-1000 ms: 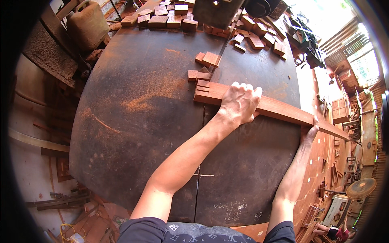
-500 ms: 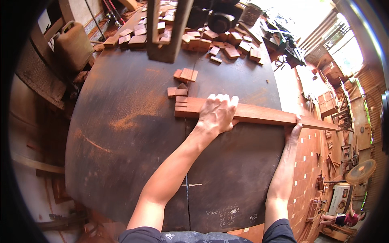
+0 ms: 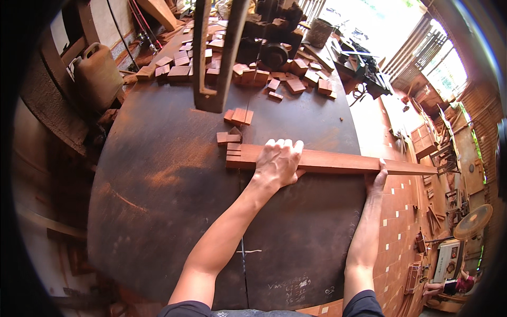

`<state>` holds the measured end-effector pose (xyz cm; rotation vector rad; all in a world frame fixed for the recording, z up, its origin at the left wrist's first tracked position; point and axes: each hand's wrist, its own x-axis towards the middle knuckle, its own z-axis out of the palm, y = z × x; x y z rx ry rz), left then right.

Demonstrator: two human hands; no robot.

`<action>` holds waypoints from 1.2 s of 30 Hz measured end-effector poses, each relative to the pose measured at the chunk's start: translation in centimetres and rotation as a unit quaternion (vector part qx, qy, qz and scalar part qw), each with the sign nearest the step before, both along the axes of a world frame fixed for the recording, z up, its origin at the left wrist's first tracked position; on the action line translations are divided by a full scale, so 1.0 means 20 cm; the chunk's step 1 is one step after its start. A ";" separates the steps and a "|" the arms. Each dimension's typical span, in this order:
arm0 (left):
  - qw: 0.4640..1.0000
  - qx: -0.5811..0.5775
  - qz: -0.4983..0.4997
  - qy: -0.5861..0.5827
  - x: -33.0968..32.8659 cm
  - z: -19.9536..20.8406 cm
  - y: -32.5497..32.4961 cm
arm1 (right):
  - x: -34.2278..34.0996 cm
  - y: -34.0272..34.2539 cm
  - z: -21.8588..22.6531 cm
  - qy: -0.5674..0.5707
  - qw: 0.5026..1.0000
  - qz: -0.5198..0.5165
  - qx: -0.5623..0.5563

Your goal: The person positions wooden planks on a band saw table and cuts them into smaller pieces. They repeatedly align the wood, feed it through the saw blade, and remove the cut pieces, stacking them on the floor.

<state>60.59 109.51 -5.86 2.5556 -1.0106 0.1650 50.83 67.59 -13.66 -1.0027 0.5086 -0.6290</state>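
Observation:
A long reddish-brown wooden beam lies across a dark metal machine table, its far end reaching past the table's right edge. Narrow parallel slots are cut into its left end. Over the beam near that slotted end, my left hand is closed, fingers wrapped across the top and thumb at the near side. My right hand grips the beam close to the table's right edge, its thumb on the near face; most of its fingers are hidden. Small offcut blocks sit right beside the beam's slotted end.
A metal bracket hangs over the far part of the table. Many wooden offcuts are heaped behind it. A dusty jerrycan stands at the left. To the right are a tiled floor, a round fan and a person farther off.
The whole scene sits lower in the picture, as my view has tilted up. Both hands keep their hold, and the beam shows no clear shift against the blocks beside it.

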 end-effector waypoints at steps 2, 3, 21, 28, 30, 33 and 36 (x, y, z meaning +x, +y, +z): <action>1.000 -0.010 -0.003 0.012 -0.01 0.03 0.00 | -0.01 -0.04 -0.02 0.002 1.000 -0.003 0.002; 1.000 -0.015 -0.004 0.018 -0.02 0.03 0.00 | -0.02 -0.06 -0.03 0.002 1.000 -0.005 0.003; 1.000 -0.024 -0.001 0.005 0.00 -0.04 0.00 | 0.00 -0.05 -0.02 -0.011 1.000 -0.010 -0.002; 1.000 -0.017 -0.004 0.011 0.00 -0.02 0.00 | -0.01 -0.08 -0.03 -0.006 1.000 -0.012 0.004; 1.000 -0.014 -0.004 0.015 0.00 -0.01 0.00 | 0.00 -0.07 -0.02 -0.005 1.000 -0.012 0.011; 1.000 -0.011 -0.006 0.021 0.00 -0.01 0.01 | 0.00 -0.06 -0.02 -0.007 1.000 -0.009 0.013; 1.000 -0.009 -0.006 0.015 0.00 -0.02 0.00 | -0.01 -0.10 -0.03 -0.010 1.000 -0.011 0.016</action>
